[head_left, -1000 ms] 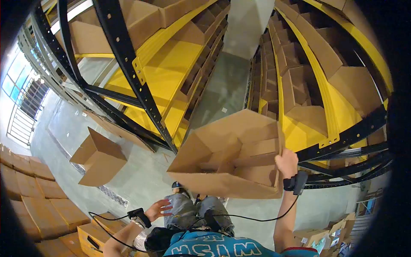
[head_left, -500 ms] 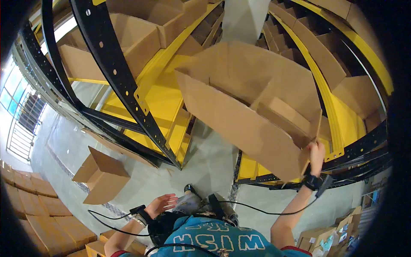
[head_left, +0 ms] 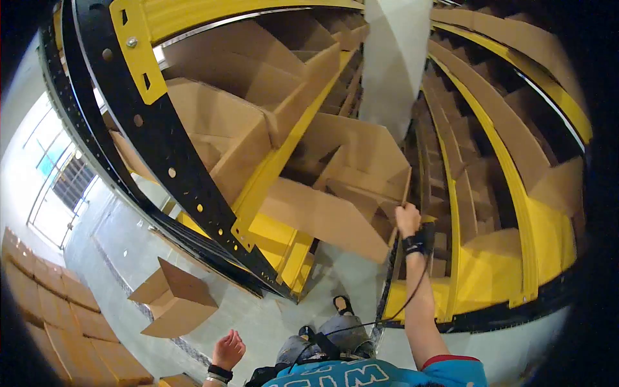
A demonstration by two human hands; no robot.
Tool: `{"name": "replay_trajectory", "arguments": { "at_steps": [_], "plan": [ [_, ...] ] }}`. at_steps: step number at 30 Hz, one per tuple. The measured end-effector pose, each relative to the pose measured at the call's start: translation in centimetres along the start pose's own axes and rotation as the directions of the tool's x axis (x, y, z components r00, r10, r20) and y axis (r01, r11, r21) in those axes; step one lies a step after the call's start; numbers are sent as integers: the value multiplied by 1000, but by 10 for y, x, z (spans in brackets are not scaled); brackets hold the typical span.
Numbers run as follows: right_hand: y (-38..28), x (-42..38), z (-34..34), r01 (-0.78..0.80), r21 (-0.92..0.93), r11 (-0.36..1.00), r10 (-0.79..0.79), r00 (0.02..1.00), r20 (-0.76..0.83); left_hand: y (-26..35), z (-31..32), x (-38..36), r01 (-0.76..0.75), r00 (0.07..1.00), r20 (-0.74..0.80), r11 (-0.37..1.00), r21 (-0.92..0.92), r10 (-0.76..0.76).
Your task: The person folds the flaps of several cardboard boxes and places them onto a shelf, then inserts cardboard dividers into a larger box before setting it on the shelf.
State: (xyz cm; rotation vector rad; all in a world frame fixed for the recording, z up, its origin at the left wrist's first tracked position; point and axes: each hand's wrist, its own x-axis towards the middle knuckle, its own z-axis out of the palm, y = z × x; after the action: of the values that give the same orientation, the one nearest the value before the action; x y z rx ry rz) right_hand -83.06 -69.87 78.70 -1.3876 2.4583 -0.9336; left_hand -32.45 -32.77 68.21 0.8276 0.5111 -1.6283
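We see the box [head_left: 335, 193] now up at shelf height in the middle of the frame, where half a second ago it hung lower and nearer, tilted over the aisle, and 1 second ago it sat level at waist height. Its far end now reaches in among the other open cartons on the yellow shelf [head_left: 271, 174], while its near side still juts out over the floor [head_left: 284, 316], so we judge it only partly seated on the rack.

Our right hand [head_left: 407, 219] is clamped on the box's near right corner, arm stretched up and forward, a black wrist strap just below it with a cable running down to our body. Our left hand [head_left: 228, 350] has stayed out of the lift throughout: it hangs low at the bottom of the frame, fingers loosely spread, holding nothing and touching nothing.

The view itself has swung upward, so the black upright [head_left: 174, 174] and its yellow bracket fill the upper left. A second open carton [head_left: 174, 300] lies on the floor at lower left, well apart from both hands, and stacked cartons [head_left: 39, 303] run along the left edge.
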Motion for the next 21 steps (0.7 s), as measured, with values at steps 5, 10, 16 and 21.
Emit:
{"name": "replay_trajectory", "arguments": {
  "at_steps": [5,10,16,21],
  "plan": [
    [-41,64,141,264,100,959,-283,899,334,-28,11,-14,-236,970,-112,951,-200,217],
    [-116,105,191,-452,389,802,-50,600,799,-68,35,-20,-389,921,-193,842,-373,340],
    [-177,157,236,-366,486,794,-182,620,764,-97,57,-9,-516,857,-250,738,-436,452],
    [-154,254,355,151,610,778,-579,547,604,-104,63,-9,-584,806,-248,652,-484,538]
  ]
}}
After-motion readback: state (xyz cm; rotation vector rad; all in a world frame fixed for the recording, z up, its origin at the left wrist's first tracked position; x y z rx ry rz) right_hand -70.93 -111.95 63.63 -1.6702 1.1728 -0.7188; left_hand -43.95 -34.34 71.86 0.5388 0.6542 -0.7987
